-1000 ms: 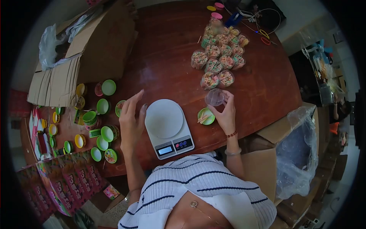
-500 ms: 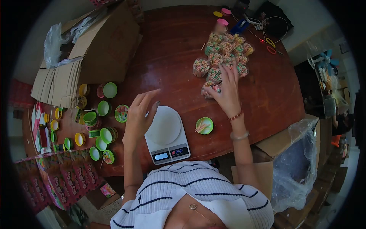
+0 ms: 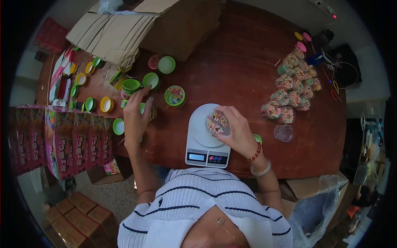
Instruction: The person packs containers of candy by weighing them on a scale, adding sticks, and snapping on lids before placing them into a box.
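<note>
My right hand (image 3: 237, 130) grips a clear plastic cup (image 3: 216, 122) full of thin, pastel-coloured sticks. The cup is over the round plate of a white kitchen scale (image 3: 200, 140), which has a lit display. My left hand (image 3: 138, 115), its fingers apart, reaches among green lids and tubs at the left. Near its fingertips are a green tub (image 3: 131, 86) and a green lid (image 3: 151, 80). A round green lid with a printed label (image 3: 174, 96) lies between that hand and the scale. Behind my right wrist, a green dish (image 3: 257, 139) is mostly hidden.
Several filled clear cups (image 3: 294, 99) cluster at the right, with a clear, apparently unfilled cup (image 3: 284, 133) before them. Scissors (image 3: 335, 91) and a blue tape dispenser (image 3: 318, 58) lie farther back. A large cardboard box (image 3: 178, 37) stands at the back left; pink printed packaging (image 3: 78, 142) hangs at the left edge.
My right hand has brought a filled cup from the cluster to above the scale. My left hand has moved left, away from the scale toward the green tubs. The view has turned left.
</note>
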`<state>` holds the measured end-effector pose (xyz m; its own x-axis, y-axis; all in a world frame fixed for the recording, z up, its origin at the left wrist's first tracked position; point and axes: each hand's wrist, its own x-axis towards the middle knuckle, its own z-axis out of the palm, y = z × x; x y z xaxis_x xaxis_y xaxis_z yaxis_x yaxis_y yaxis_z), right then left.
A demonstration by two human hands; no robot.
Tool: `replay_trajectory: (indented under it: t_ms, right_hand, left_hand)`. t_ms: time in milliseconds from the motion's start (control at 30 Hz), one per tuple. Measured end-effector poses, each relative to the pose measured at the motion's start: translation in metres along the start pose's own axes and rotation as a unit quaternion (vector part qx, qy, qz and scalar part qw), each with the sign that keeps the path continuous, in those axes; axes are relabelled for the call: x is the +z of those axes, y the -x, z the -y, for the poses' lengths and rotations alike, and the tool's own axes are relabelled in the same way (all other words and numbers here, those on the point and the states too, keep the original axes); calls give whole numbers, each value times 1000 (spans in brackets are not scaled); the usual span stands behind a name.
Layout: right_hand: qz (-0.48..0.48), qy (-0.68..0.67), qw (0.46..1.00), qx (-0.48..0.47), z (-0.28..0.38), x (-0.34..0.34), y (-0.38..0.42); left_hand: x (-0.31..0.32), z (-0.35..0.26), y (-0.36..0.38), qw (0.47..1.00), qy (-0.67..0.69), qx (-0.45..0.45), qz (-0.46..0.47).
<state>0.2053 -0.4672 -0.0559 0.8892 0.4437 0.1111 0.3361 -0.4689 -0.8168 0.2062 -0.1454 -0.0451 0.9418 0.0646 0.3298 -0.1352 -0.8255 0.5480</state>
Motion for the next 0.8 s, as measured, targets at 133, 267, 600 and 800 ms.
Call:
replay_trajectory:
  t_ms: [133,267,600,800]
  right_hand:
    - [2,3,1000,10,2,11,16]
    - [-69,50,993,85,5,-22,42]
    - [-369,-46,903,216,-35,-45,129]
    - [-328,-38,924,193,-30,-29,112]
  left_hand:
    - [7,26,-25,998,-20,-48,-17]
    - [10,88,-79,994,-105,18,-13]
    - [-78,63,-68,986,-122,36,-112]
    - [-123,5,-76,971,-116,55,-201]
